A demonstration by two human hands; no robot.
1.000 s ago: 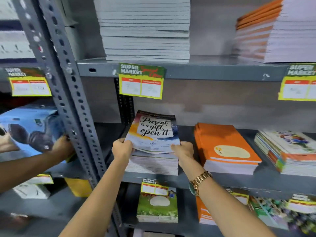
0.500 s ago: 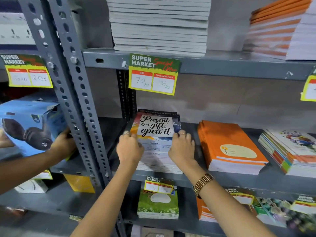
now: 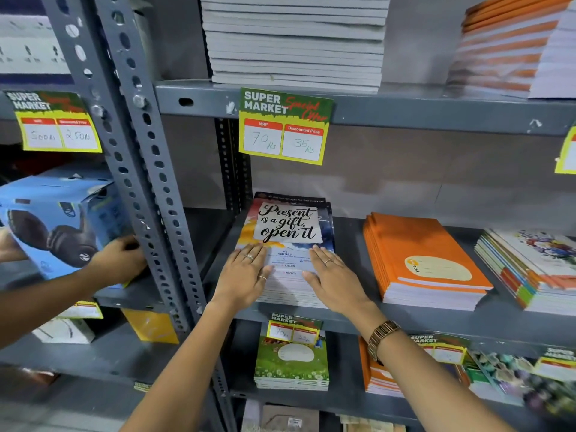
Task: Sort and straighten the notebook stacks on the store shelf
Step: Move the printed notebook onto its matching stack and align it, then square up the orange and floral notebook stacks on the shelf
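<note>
A stack of notebooks [image 3: 288, 227] with a "Present is a gift, open it" cover lies on the middle grey shelf [image 3: 343, 319]. My left hand [image 3: 244, 277] rests flat on the near left part of the top cover, fingers spread. My right hand [image 3: 335, 277], with a gold watch on the wrist, lies flat on the near right part. Neither hand grips anything. To the right are an orange notebook stack [image 3: 424, 260] and a stack of colourful notebooks [image 3: 533, 269].
Another person's hand [image 3: 120, 260] holds a blue headphone box [image 3: 56, 222] on the left rack, behind a perforated grey upright [image 3: 140, 169]. White and orange stacks sit on the shelf above. A price tag [image 3: 285, 126] hangs overhead. Green notebooks [image 3: 293, 363] lie on the shelf below.
The top notebook, held tilted up by its near edge a second ago, now lies flat on the stack. Both my hands slid onto its cover and opened flat.
</note>
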